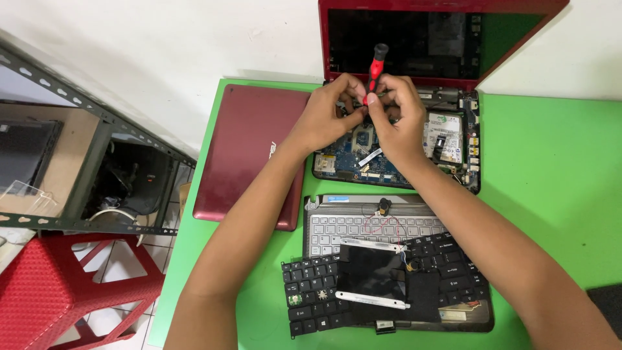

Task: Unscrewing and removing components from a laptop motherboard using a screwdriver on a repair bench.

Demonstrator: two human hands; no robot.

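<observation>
1. Two bare forearms in view, no sleeves anywhere up to the frame edge.
2. Left hand [326, 115]: no glove, no ring on the visible fingers, no watch or band behind the knuckles at the wrist.
3. Right hand [400, 123]: same, bare fingers, bare wrist.
4. Fingernails short, unpainted where they show.
5. No tattoos or markings visible.

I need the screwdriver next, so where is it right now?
In the head view, the red screwdriver stands upright at top centre, held between the left hand and right hand over the opened laptop.
</observation>
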